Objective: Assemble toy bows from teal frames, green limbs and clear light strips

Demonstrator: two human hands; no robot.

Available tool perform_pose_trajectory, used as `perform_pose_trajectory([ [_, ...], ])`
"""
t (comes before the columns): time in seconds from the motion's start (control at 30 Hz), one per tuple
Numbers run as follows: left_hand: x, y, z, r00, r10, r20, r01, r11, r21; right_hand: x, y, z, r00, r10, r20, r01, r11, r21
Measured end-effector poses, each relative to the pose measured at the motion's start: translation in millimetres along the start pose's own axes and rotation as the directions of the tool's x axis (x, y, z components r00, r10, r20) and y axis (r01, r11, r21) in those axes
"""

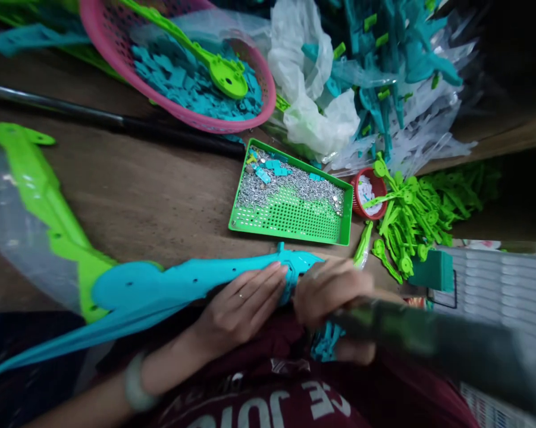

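Farthest left, a lime-green arm (66, 214) is lying at 10 o'clock from my left hand, with a clear plastic sheet (20, 232) showing along its outer side. Its lower end is passing beneath the rounded part of the long teal piece (196, 279), whose thin tail is pointing toward 8 o'clock. A rod (116, 120) is crossing the bench (169, 196) at 10 o'clock, and a pink basket (205, 123) of small teal parts is standing at 11.

My left hand (241, 309) is holding the teal piece near its right end: the fingers are lying close together across the top, the thumb is hidden, and most of the piece is stretching away toward 9 o'clock. At 1 o'clock from this hand a green tray (290, 217) is holding screws (259, 193) and a few teal bits.

My right hand (330, 291) is curling just beside the piece's right tip; it is blurring, so I cannot tell what it is gripping. From the right hand, a white plastic bag (316, 113) is sitting at 12 o'clock, a small red basket (359, 205) of white bits at 1, and a heap of lime-green parts (410, 208) at 2. A long dark shape (428, 339), too blurred to name, is extending toward 4 o'clock.
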State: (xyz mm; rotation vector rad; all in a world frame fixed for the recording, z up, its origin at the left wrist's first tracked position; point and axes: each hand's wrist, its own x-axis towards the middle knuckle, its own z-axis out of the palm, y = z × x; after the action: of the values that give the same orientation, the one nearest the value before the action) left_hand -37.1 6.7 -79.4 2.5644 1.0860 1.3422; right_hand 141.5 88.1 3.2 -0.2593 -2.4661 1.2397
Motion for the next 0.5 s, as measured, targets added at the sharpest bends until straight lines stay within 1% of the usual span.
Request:
perform_pose_trajectory([
  [0.03, 1.2, 0.3, -0.5, 1.000, 0.000, 0.015, 0.000, 1.000, 0.029, 9.6, 8.2, -10.3, 0.959, 0.049, -0.279, -0.037, 0.998, 0.050],
  [0.07, 2.3, 0.6, -0.8, 1.000, 0.000, 0.027, -0.002, 0.998, 0.061, 20.2, 19.0, -20.3, 0.859, 0.092, -0.504, -0.044, 0.993, 0.106],
  [0.1, 2.9, 0.9, -1.1, 1.000, 0.003, 0.029, -0.006, 0.996, 0.090, 31.3, 31.5, -29.1, 0.759, 0.139, -0.636, -0.062, 0.988, 0.142],
  [0.13, 3.2, 1.1, -1.2, 0.999, 0.002, 0.035, -0.006, 0.994, 0.112, 42.1, 44.7, -36.3, 0.642, 0.131, -0.755, -0.037, 0.989, 0.140],
  [0.17, 3.1, 1.2, -1.3, 0.999, 0.001, 0.037, -0.006, 0.992, 0.123, 51.7, 57.2, -41.5, 0.571, 0.148, -0.807, -0.042, 0.988, 0.152],
  [0.2, 2.7, 1.2, -1.6, 0.999, -0.001, 0.034, -0.004, 0.992, 0.125, 59.3, 68.0, -44.7, 0.510, 0.157, -0.846, -0.046, 0.987, 0.156],
  [0.23, 2.2, 1.2, -2.0, 0.999, -0.004, 0.036, 0.000, 0.992, 0.123, 64.5, 76.5, -46.1, 0.472, 0.163, -0.866, -0.047, 0.986, 0.160],
  [0.3, 0.9, 1.3, -3.5, 0.999, -0.006, 0.040, 0.001, 0.994, 0.113, 67.4, 86.0, -45.0, 0.449, 0.183, -0.874, -0.053, 0.982, 0.179],
  [0.43, 0.3, 2.5, -7.4, 0.995, -0.025, 0.092, 0.014, 0.994, 0.109, 57.5, 90.4, -38.9, 0.463, 0.264, -0.846, -0.131, 0.965, 0.229],
  [0.5, 1.0, 3.7, -8.4, 0.993, -0.041, 0.107, 0.030, 0.995, 0.100, 54.4, 94.1, -36.9, 0.462, 0.300, -0.834, -0.169, 0.954, 0.250],
])
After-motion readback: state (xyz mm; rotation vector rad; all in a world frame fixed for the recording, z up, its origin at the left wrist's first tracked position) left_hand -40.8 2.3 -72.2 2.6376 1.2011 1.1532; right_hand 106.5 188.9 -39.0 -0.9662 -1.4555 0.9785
